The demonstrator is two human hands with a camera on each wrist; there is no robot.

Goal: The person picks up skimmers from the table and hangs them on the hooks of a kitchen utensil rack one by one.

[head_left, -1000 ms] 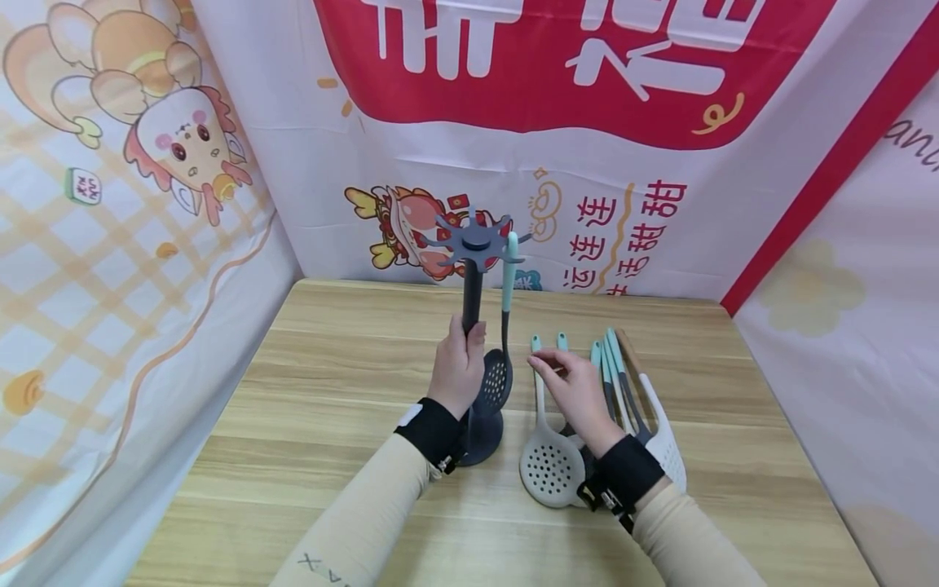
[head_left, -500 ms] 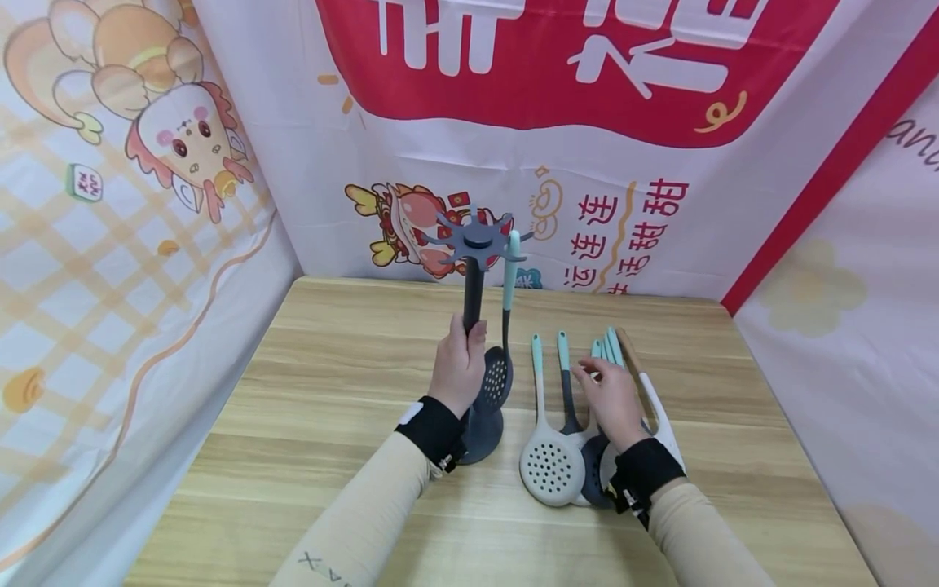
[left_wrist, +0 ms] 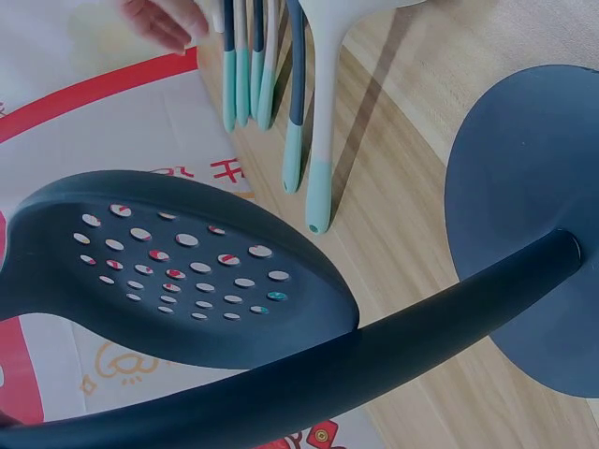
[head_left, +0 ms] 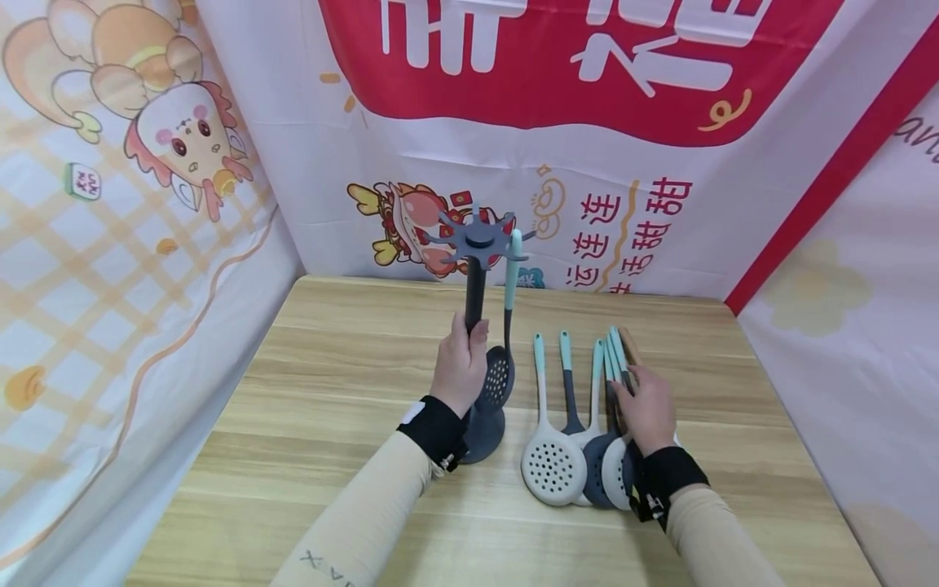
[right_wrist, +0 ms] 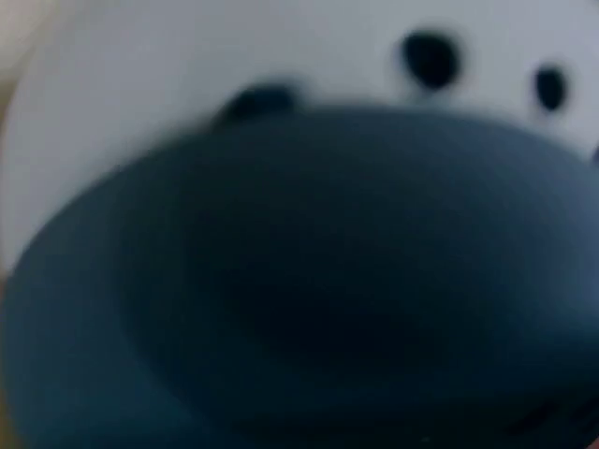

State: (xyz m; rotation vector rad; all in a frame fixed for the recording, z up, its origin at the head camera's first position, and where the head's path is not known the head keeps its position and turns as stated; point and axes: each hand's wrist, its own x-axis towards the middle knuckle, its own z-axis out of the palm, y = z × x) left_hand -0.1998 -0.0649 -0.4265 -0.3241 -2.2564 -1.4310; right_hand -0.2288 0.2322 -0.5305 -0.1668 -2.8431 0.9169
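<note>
My left hand (head_left: 460, 367) grips the black pole (head_left: 475, 295) of an upright utensil stand with a hooked top (head_left: 480, 240) and a round base (head_left: 484, 444). From one hook hangs a dark slotted spoon (head_left: 497, 379) with a mint handle end; the left wrist view shows its holed bowl (left_wrist: 178, 271) beside the pole. My right hand (head_left: 650, 412) is over several mint-handled utensils (head_left: 612, 352) lying at the right, its fingers loosely bent near their handles. Nothing shows between those fingers in the left wrist view. A dark rounded utensil head (right_wrist: 328, 281) fills the right wrist view, blurred.
A light grey skimmer (head_left: 553, 469) lies left of the utensil row, beside a dark-necked one (head_left: 569, 395). One handle at the far right has a wooden end (head_left: 628, 346). Printed cloth walls (head_left: 323, 147) enclose the wooden table (head_left: 352, 359) at the back and sides.
My right hand has moved rightward over the utensil handles, from the light grey skimmer's handle to the rightmost ones. My left hand keeps its grip on the pole.
</note>
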